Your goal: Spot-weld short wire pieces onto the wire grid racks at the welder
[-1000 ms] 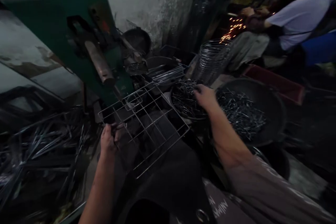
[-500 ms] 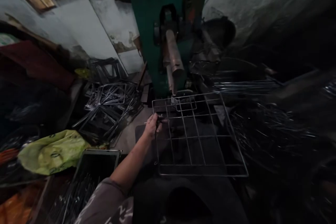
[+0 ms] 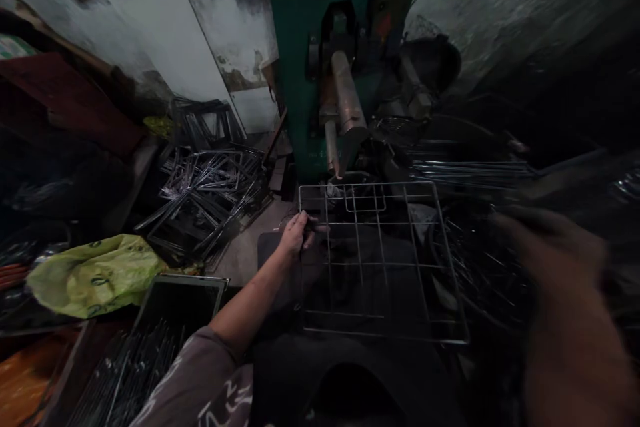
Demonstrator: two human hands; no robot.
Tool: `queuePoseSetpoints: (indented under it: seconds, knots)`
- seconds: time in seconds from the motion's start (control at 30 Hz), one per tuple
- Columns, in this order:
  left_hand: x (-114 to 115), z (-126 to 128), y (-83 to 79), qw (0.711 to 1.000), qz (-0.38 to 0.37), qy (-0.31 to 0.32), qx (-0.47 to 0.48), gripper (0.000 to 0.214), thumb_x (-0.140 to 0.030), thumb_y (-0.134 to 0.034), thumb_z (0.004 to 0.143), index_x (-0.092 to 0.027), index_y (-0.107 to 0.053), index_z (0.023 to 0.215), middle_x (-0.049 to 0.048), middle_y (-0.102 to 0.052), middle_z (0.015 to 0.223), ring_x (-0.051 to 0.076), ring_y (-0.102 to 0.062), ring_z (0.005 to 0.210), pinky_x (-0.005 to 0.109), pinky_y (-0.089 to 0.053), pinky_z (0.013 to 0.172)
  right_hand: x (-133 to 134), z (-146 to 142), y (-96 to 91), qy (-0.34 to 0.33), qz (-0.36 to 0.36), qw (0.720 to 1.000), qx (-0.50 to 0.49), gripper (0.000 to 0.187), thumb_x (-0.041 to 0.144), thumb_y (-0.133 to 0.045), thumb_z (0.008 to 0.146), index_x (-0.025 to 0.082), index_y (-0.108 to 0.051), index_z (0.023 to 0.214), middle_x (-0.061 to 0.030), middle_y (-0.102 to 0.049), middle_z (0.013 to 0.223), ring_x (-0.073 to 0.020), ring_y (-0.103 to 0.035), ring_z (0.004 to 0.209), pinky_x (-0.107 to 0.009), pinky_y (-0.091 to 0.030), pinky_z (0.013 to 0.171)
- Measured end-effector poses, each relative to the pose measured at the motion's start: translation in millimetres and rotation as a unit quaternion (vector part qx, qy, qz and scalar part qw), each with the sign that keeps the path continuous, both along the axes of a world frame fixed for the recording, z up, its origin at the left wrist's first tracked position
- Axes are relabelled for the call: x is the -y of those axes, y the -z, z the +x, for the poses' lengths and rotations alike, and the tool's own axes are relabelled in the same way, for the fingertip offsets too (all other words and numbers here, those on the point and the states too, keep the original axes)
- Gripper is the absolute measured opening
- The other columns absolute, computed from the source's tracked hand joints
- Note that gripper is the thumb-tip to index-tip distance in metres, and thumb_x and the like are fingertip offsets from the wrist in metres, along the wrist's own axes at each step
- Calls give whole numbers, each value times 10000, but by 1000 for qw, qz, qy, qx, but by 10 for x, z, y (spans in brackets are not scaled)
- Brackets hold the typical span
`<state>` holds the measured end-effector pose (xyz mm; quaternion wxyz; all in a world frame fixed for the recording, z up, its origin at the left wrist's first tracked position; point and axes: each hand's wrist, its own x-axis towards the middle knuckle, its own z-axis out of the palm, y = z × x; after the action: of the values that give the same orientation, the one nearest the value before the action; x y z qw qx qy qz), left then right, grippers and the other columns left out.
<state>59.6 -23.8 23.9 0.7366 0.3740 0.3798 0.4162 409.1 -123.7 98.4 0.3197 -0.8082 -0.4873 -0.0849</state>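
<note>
My left hand (image 3: 295, 235) grips the left side of a wire rack (image 3: 369, 263), a rectangular metal frame crossed by thin rods. The rack is held out in front of me, below the electrodes (image 3: 349, 97) of a green machine (image 3: 295, 93) that looks like a spot welder. My right hand (image 3: 555, 240), smeared by motion, is to the right of the rack and near a pile of short metal wires (image 3: 485, 260). Whether its fingers hold anything does not show.
Bent wire frames (image 3: 210, 180) lie heaped on the floor at left. A yellow-green sack (image 3: 100, 273) sits beside a bin of metal rods (image 3: 130, 360). Long rods (image 3: 465, 170) are stacked behind the wire pile. Another dark container stands by the machine.
My right hand has come into view at the right. My left hand still holds the rack, which has shifted slightly. The whole view has moved a little.
</note>
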Motion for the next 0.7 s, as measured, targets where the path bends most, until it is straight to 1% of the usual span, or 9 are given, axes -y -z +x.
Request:
queuePoseSetpoints:
  seconds: [0.03, 0.07, 0.1, 0.17, 0.23, 0.33, 0.47, 0.57, 0.7]
  knots:
    - [7, 11, -15, 1000, 0, -1, -3, 497, -621, -590, 729, -139, -520, 830, 78, -701, 662, 30, -312, 244, 181, -163, 294, -122, -126, -56, -55, -13, 998, 23, 303, 409, -511, 837, 209, -702, 961, -90, -663, 852, -240, -589, 760, -366, -431, 687]
    - [14, 20, -31, 1000, -1, -2, -5, 497, -622, -587, 731, -139, -522, 831, 80, -702, 666, 29, -311, 245, 181, -157, 295, -284, -278, -97, -132, -41, 989, 56, 292, 355, -493, 846, 195, -698, 978, -97, -664, 921, -239, -589, 819, -354, -432, 720]
    - [21, 25, -46, 1000, -1, -4, -4, 498, -624, -584, 732, -140, -522, 830, 78, -701, 665, 28, -310, 245, 180, -151, 295, -466, -446, -121, -191, -65, 976, 85, 293, 289, -475, 848, 165, -689, 1006, -111, -658, 956, -237, -584, 860, -340, -429, 738]
    - [32, 26, -70, 1000, -2, -7, -3, 499, -628, -585, 729, -143, -520, 822, 71, -697, 659, 28, -310, 243, 180, -138, 295, -810, -776, -125, -264, -105, 948, 144, 270, 229, -455, 855, 144, -686, 965, -116, -650, 931, -229, -565, 864, -321, -414, 734]
    - [36, 13, -79, 1000, -3, -5, -2, 497, -631, -582, 730, -144, -518, 812, 65, -693, 652, 27, -308, 240, 182, -126, 295, -1034, -1025, -83, -304, -131, 921, 205, 252, 195, -445, 861, 159, -681, 940, -104, -644, 906, -229, -539, 868, -323, -385, 745]
    - [32, -19, -61, 1000, -4, -11, -1, 494, -630, -578, 733, -143, -523, 793, 61, -688, 646, 27, -317, 244, 186, -123, 295, -1113, -1180, 3, -317, -148, 897, 271, 231, 181, -461, 856, 190, -675, 943, -84, -641, 900, -235, -500, 875, -336, -331, 746]
    - [31, -49, -15, 1000, 2, -22, 4, 508, -643, -577, 725, -140, -523, 775, 55, -681, 632, 28, -322, 244, 189, -127, 295, -1049, -1162, 77, -307, -140, 891, 303, 212, 196, -464, 864, 189, -669, 921, -81, -643, 872, -235, -471, 854, -342, -281, 719]
    - [41, -47, 3, 1000, 4, -12, 14, 517, -652, -569, 726, -139, -521, 780, 55, -676, 615, 31, -313, 239, 188, -135, 296, -1035, -1147, 104, -309, -127, 887, 318, 218, 202, -460, 868, 188, -666, 938, -78, -639, 850, -236, -463, 853, -346, -266, 719]
    - [47, -22, 5, 999, -5, -16, 32, 519, -654, -582, 714, -141, -518, 760, 40, -659, 578, 32, -302, 235, 188, -146, 294, -1047, -1152, 116, -310, -134, 883, 326, 219, 196, -453, 862, 189, -662, 926, -78, -641, 844, -237, -468, 848, -348, -261, 716]
